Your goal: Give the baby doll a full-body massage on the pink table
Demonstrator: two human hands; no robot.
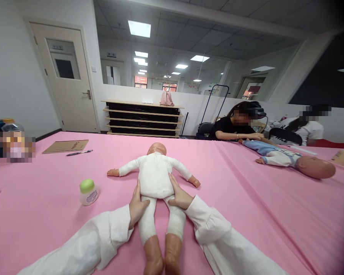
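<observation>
A baby doll (pixel 156 175) with a white cloth body lies stretched out on the pink-covered table, head away from me and arms spread. Its face does not show. My left hand (pixel 138 206) is wrapped round the doll's left-hand side in view, at hip and thigh, with the thumb on the upper thigh. On the opposite hip, my right hand (pixel 181 194) holds the doll in the same way, fingers along its side. To the left of the doll stands a small jar (pixel 88 192) with a green lid.
A brown notebook (pixel 65 146) and a pen (pixel 79 152) lie at the far left of the pink cloth (pixel 218 229). Another doll (pixel 283 156) in blue and white lies at the right, near a person (pixel 232 126) in black. Wooden shelves (pixel 143 118) stand behind the table.
</observation>
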